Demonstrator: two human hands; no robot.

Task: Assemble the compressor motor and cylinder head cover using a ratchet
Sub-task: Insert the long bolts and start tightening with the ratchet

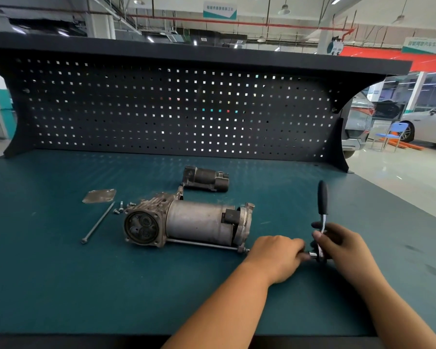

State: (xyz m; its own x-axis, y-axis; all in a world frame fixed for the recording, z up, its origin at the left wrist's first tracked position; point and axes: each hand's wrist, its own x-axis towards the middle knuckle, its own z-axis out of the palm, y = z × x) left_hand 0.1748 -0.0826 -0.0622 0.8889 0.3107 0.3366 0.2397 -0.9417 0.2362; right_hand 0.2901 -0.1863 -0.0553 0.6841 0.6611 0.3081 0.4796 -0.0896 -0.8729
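Note:
The grey compressor motor [199, 222] lies on its side on the green bench, its round cylinder end facing left. A long bolt [204, 244] runs along its near side to the right end. My left hand [277, 255] grips the ratchet's extension bar just right of that bolt's end. My right hand [337, 243] holds the ratchet [322, 212] near its head, and the black handle stands upright. The flat cylinder head cover plate [99, 195] lies apart at the left. A second long bolt [98, 222] and a few small screws [120, 208] lie beside it.
A smaller dark motor part [205, 178] lies behind the compressor. A black pegboard [174, 109] closes the back of the bench [61, 273]. Cars and a blue chair [390, 134] stand on the shop floor at the right.

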